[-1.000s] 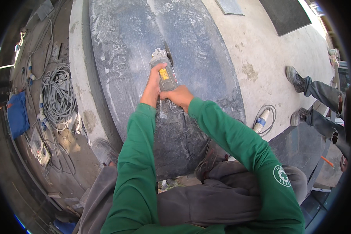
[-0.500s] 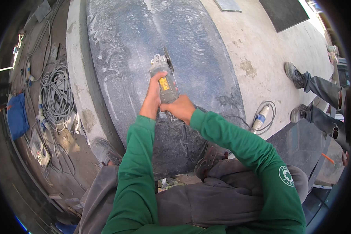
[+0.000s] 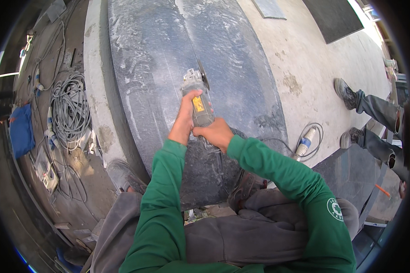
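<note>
An angle grinder [image 3: 199, 103] with a grey body and a yellow label is held over a dark stone slab [image 3: 146, 59]. My left hand [image 3: 186, 114] is wrapped round its body from the left, thumb on top. Behind it, my right hand [image 3: 216, 133] is closed on the rear end of the grinder. The cutting disc [image 3: 204, 75] stands upright on the tool's right side, in line with a long cut [image 3: 189, 38] running away along the dusty slab. Whether the disc's lower edge is inside the stone is hidden.
A coiled grey cable [image 3: 69, 105] lies on the floor at left, near a blue cloth [image 3: 22, 129]. To the right, a plug connector [image 3: 305, 143] with a looped cord rests on the pale concrete. Another person's shoes [image 3: 346, 93] are at far right. A dark tile [image 3: 333, 20] lies beyond.
The grinder and both my hands appear slightly lower and to the right, while the whole view has shifted a little in the same direction. Both hands keep their hold.
</note>
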Demonstrator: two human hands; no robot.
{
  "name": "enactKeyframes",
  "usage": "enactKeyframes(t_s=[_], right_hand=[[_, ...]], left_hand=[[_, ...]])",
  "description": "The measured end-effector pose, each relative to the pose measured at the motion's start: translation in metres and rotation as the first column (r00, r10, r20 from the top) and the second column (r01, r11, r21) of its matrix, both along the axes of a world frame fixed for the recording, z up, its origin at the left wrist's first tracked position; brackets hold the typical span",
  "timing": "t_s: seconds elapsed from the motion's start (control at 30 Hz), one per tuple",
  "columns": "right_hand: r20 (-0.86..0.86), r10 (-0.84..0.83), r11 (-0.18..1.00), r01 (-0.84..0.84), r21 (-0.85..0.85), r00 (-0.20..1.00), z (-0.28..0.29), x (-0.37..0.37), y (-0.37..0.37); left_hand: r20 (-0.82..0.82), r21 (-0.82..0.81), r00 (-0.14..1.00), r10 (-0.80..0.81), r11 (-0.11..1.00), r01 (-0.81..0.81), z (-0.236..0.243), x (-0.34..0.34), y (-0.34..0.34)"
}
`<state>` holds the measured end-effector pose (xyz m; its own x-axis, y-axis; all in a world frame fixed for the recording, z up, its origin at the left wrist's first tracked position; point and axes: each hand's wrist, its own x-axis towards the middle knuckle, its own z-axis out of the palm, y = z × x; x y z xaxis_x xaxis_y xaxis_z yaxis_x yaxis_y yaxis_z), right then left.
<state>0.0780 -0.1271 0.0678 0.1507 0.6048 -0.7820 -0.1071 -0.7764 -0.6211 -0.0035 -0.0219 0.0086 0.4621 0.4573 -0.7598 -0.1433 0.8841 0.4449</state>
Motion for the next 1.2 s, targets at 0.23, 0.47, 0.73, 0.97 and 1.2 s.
enactKeyframes(t_s=[0.23, 0.47, 0.73, 0.97, 1.2], right_hand=[[-0.046, -0.059, 0.996, 0.062, 0.063, 0.997, -0.014, 0.008, 0.036], [-0.067, -0.036, 0.991, 0.045, 0.126, 0.997, -0.012, 0.009, 0.042], [0.012, -0.002, 1.000, 0.002, 0.001, 1.000, 0.001, -0.003, 0.002], [-0.082, -0.053, 0.993, 0.061, 0.097, 0.995, -0.014, 0.010, 0.041], [-0.071, -0.037, 0.995, 0.043, 0.086, 0.997, -0.002, 0.011, 0.038]], left_hand=[[0.002, -0.003, 1.000, -0.020, 1.000, 0.020, -0.010, 0.010, 0.038], [-0.018, 0.013, 1.000, -0.005, 1.000, 0.005, -0.013, 0.009, 0.044], [0.001, -0.012, 1.000, -0.017, 1.000, 0.017, -0.003, -0.002, 0.001], [0.011, 0.012, 1.000, -0.021, 1.000, 0.020, -0.018, 0.009, 0.044], [-0.018, 0.013, 0.999, -0.028, 1.000, 0.028, -0.014, 0.009, 0.039]])
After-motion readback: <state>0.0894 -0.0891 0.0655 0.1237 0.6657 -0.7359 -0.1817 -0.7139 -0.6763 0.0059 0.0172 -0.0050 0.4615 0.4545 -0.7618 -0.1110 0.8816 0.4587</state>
